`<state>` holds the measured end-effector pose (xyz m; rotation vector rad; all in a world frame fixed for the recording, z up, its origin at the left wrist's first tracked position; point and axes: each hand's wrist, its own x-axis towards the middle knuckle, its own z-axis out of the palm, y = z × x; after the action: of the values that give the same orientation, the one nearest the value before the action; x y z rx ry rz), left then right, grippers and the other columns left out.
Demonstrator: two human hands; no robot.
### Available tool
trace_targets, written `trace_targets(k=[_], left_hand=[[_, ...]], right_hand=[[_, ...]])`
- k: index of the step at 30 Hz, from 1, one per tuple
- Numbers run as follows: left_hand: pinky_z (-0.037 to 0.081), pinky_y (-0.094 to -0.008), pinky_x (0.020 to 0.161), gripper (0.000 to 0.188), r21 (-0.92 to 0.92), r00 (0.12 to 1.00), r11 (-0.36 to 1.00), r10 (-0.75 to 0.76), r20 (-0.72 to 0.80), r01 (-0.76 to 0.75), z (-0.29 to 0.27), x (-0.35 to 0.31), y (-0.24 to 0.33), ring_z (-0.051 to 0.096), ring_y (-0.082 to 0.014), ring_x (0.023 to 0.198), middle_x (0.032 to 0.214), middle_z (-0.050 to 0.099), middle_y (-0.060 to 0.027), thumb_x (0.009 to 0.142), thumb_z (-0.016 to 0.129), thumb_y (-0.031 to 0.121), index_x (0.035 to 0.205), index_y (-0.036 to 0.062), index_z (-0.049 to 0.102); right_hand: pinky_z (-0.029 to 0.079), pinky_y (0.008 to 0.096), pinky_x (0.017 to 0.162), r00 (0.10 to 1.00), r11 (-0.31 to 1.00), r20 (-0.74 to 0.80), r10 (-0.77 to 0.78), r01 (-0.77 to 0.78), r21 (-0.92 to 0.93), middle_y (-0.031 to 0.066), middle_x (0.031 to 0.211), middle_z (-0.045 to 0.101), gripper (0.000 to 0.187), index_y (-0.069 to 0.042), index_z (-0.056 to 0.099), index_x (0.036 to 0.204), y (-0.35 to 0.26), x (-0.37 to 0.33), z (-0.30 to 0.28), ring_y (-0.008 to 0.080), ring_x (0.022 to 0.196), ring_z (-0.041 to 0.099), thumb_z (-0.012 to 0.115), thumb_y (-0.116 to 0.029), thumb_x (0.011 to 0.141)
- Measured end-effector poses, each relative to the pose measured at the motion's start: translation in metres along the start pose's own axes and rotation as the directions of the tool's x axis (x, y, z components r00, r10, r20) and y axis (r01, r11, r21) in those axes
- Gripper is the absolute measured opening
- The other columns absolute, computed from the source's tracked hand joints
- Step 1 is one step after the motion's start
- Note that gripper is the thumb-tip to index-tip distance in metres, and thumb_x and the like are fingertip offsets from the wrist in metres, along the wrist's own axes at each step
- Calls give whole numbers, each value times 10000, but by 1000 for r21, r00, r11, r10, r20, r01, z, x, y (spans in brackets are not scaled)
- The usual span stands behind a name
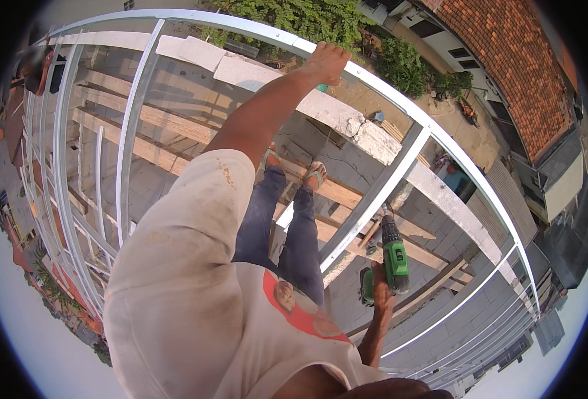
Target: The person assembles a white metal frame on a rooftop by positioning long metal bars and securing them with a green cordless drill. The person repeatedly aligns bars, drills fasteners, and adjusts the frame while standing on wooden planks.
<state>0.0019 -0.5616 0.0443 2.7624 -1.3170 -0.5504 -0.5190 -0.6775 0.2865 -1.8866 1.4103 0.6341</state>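
My left hand is wrapped over the outer silver metal rail, with that arm stretched out ahead. Lower right, my right hand grips a green cordless drill by its handle. The drill's black chuck points away from me, near a silver cross member that joins the outer rail. Whether the drill tip touches the metal, I cannot tell. The fingers of my right hand are partly hidden behind the handle.
My sandalled feet stand at wooden planks below the frame. A rough pale wall top runs under the rail. More metal bars rise on the left, where another person is partly visible. Far below lie a yard and a tiled roof.
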Motion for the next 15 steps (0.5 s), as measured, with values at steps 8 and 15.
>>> trace_targets(k=[8, 15], left_hand=[[330, -510, 1210, 748, -492, 935, 871, -178, -307, 5, -17, -111, 39, 394, -382, 1464, 1558, 427, -192, 889, 722, 180, 1541, 40, 383], [491, -440, 1062, 469, -624, 876, 638, -184, 445, 451, -3, -418, 87, 613, -382, 1259, 1314, 641, -247, 910, 628, 96, 1368, 10, 579]], right_hand=[[522, 404, 855, 997, 992, -47, -61, 65, 104, 104, 1010, 738, 392, -48, 712, 1163, 31, 3, 5, 243, 923, 679, 801, -306, 880], [516, 408, 870, 984, 957, -39, -173, 177, 228, 111, 1056, 738, 419, -21, 709, 1175, 5, 14, -2, 241, 951, 676, 820, -277, 862]])
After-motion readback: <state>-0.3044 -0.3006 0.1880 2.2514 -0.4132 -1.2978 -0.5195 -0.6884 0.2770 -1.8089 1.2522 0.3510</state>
